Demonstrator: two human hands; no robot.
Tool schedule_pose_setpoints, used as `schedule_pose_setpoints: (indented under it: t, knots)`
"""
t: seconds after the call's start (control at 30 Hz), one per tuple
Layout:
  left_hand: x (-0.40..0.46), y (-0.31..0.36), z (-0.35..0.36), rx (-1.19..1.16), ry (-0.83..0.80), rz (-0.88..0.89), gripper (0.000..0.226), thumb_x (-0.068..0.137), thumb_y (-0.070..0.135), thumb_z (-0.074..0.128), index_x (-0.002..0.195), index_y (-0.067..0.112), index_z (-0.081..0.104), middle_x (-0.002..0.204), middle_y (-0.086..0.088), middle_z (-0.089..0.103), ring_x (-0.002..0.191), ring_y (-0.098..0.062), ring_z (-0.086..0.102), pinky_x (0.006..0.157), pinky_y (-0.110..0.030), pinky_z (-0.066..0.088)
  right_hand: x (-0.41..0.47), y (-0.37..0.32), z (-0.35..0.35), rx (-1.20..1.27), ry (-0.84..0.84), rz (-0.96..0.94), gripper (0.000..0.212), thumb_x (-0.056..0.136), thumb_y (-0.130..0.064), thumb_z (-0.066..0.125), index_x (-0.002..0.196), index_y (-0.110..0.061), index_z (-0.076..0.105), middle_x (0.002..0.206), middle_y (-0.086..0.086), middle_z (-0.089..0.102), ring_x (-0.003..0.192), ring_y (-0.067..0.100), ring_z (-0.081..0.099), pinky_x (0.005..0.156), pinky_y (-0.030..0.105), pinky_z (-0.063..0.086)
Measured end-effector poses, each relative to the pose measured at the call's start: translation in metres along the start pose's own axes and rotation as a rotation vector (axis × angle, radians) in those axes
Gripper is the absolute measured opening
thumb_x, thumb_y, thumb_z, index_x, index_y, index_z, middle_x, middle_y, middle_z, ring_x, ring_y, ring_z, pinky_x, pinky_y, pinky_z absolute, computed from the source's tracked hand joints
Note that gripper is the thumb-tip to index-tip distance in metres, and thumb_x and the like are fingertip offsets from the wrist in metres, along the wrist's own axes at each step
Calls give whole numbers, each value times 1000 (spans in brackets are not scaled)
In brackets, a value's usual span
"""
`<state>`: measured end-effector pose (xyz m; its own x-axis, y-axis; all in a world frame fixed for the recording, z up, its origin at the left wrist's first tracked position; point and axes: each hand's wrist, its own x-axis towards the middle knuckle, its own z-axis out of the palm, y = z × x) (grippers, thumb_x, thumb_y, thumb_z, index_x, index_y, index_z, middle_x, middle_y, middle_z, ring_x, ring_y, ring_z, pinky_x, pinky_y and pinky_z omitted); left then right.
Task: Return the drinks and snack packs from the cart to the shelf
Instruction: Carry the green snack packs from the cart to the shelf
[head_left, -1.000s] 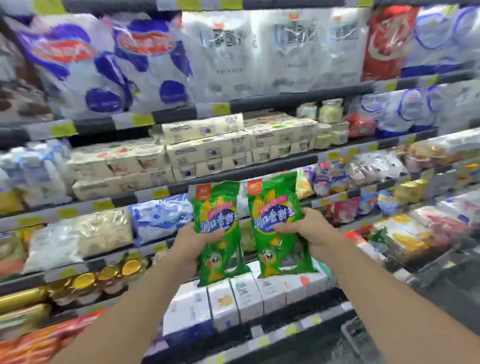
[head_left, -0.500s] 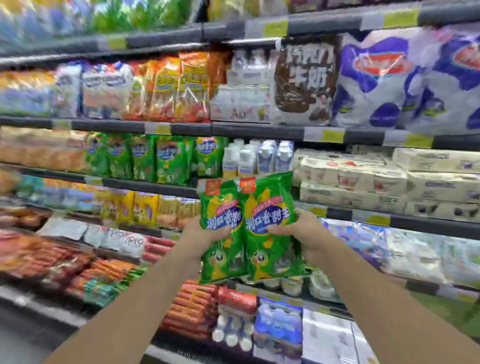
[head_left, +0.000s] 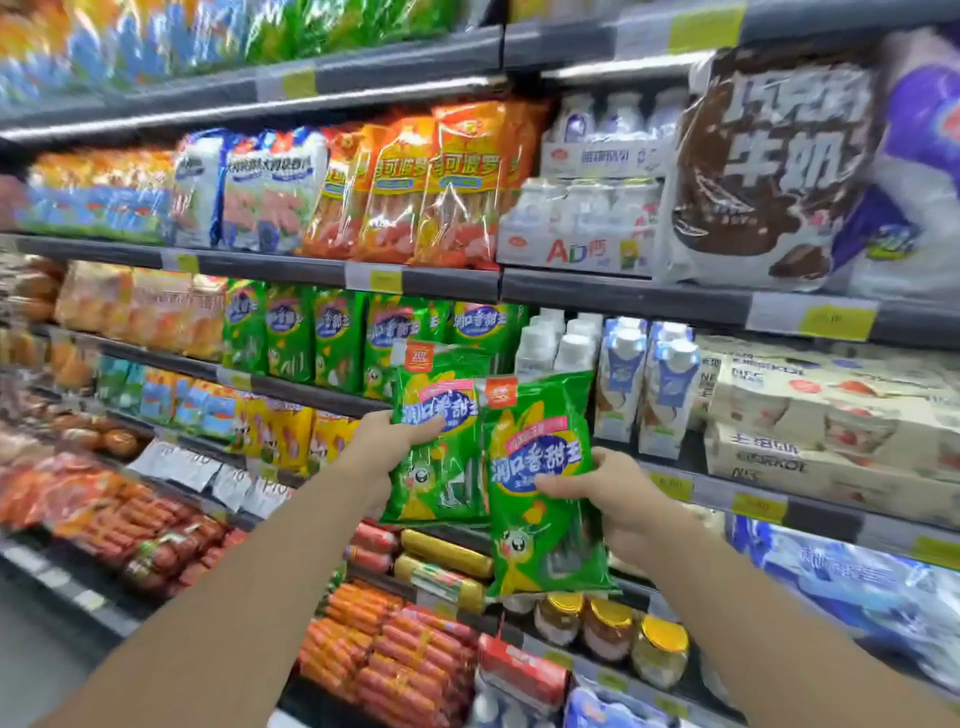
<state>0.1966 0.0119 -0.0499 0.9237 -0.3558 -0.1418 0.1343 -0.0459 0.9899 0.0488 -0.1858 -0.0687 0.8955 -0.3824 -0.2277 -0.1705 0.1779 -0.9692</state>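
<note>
I hold two green snack packs with blue labels in front of the shelves. My left hand (head_left: 387, 441) grips the left green pack (head_left: 441, 467) by its left edge. My right hand (head_left: 608, 499) grips the right green pack (head_left: 540, 499) from its right side, a little lower and nearer to me. Just behind and above them stands a row of matching green packs (head_left: 332, 338) on the middle shelf (head_left: 306, 392). The cart is out of view.
White bottles (head_left: 561, 343) and blue-white cartons (head_left: 644, 384) stand right of the green row. Orange sausage packs (head_left: 431, 192) fill the shelf above. Red sausages (head_left: 395, 660) and gold-lidded jars (head_left: 608, 629) lie below. Cream boxes (head_left: 831, 415) sit at right.
The view has swung left along the aisle, bringing the matching green row up close. My left hand has lifted its pack higher and further forward than the right one.
</note>
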Motion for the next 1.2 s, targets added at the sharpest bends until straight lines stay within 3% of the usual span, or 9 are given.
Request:
schedule_pose_setpoints:
  t: [0.13,0.43,0.57,0.7,0.87,0.97,1.03,1.1,1.2]
  knots:
    - [37,22,18,47,47,-2,98,80,29,80,155,9,20,159,-14,26,144,-35,27,115,-55,20,12,-7,-7,7,-29,-10,50,67,4,86,111,0,63,96,16,77,92,33,74,81,50,60]
    - [132,54,37,105,-14,76,84,89,24,72,154,8,22,159,-13,27,144,-32,29,115,-52,23,43,-10,-7,27,7,-29,65,62,-3,90,120,0,60,106,15,76,98,30,74,76,41,60]
    - [172,59,33,163,-3,209,78,90,26,71,152,6,28,142,-12,46,122,-24,46,100,-39,38,55,-4,9,57,20,-7,83,53,-9,95,127,-3,57,112,16,74,106,34,70,92,51,56]
    - [195,49,41,286,-4,377,85,87,32,73,152,4,27,154,-15,38,141,-32,37,114,-49,33,62,1,30,71,10,-4,71,59,-6,89,123,0,60,112,20,73,106,36,70,89,49,57]
    - [188,24,44,641,134,709,83,83,8,75,150,-5,27,151,-24,38,143,-33,34,117,-38,28,70,5,50,80,35,-11,66,65,-1,88,124,1,58,112,20,73,104,35,71,81,43,59]
    - [190,6,27,1063,180,1020,70,84,-8,59,148,-5,31,157,-25,23,146,-41,22,121,-47,19,77,4,64,116,60,-19,67,63,-1,88,123,1,58,111,21,74,101,35,72,83,45,59]
    - [194,0,17,1311,203,1140,60,81,-7,56,140,-9,43,147,-29,35,137,-44,34,118,-49,26,85,1,75,133,112,-41,69,58,-1,89,120,1,59,108,20,75,98,35,73,81,46,59]
    - [199,1,10,1129,115,1133,44,71,-18,64,113,-6,65,118,-24,58,111,-39,57,100,-41,48,97,-5,86,136,189,-74,67,58,0,89,118,-2,59,104,17,76,94,33,74,82,47,59]
    - [195,7,-8,708,45,1005,19,84,-11,59,95,1,68,92,-11,67,79,-25,66,76,-33,54,119,-19,102,155,281,-114,56,67,4,86,116,-4,59,102,14,77,93,31,74,86,49,58]
